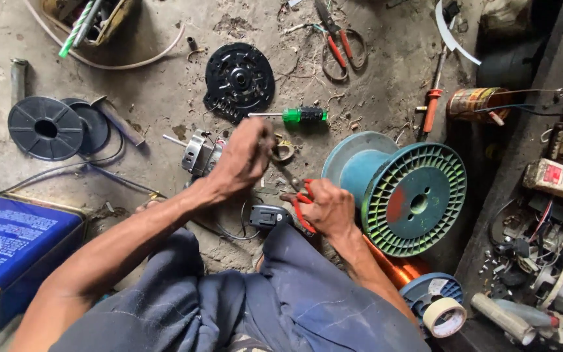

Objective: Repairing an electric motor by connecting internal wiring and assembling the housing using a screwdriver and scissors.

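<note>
My left hand (242, 160) is closed with its fingertips pinched near a small metal ring (283, 151) on the dusty floor; what it pinches is hidden. Just left of it lies a small metal motor part (197, 153) with wires. My right hand (324, 207) grips red-handled pliers (301, 195), whose jaws point up and left toward my left hand. A small black plastic box (266, 216) sits between my wrists. A green-handled screwdriver (298, 115) lies beyond my hands, below a black round motor plate (238, 79).
A large green wire spool (408, 195) lies right of my right hand, copper wire (402, 267) and a tape roll (444, 316) below it. Black spools (47, 127) sit left, a blue tin (14, 244) lower left. Red-handled cutters (337, 42), an orange-handled tool (433, 104) and a parts shelf (542, 215) lie beyond.
</note>
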